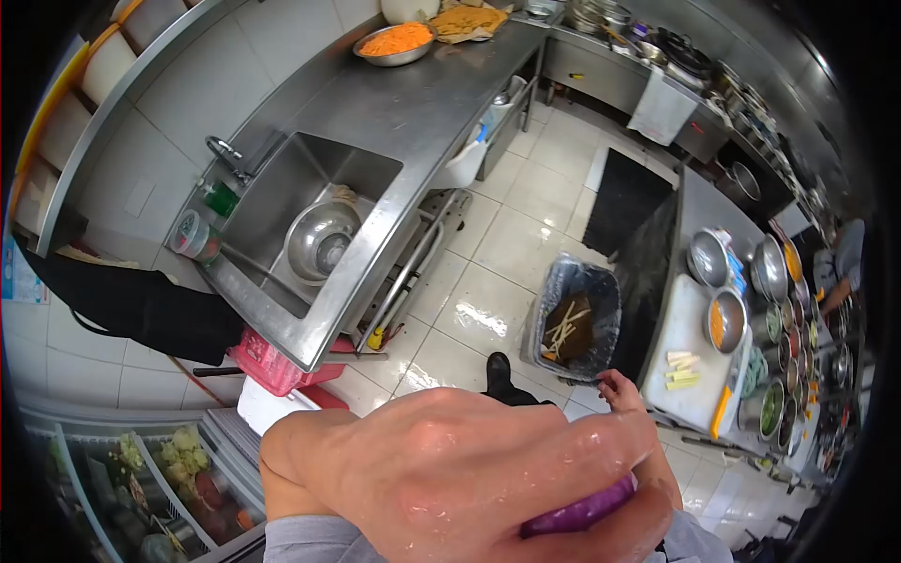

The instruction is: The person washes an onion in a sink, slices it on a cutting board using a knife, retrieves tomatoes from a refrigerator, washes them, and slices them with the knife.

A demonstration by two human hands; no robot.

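Note:
Close to the camera, my left hand (469, 460) is wrapped round a glossy purple vegetable (582, 507) that looks like a red onion. Only a strip of it shows between the fingers, and the rest is hidden. The skin of this hand looks wet. Lower and further right, my right hand (619, 389) is partly covered by the left one. Its visible fingers are loosely bent and apart, with nothing seen in them. Just beyond it stands a bin (540, 328) lined with a dark bag, holding pale strips and brown scraps.
At left a steel sink (375, 169) holds metal bowls. A bowl of shredded orange food (399, 39) sits on the counter behind. At right, a white cutting board (690, 328) bears pale cut pieces (682, 371) and a yellow-handled knife (721, 411). Another person (845, 267) stands far right.

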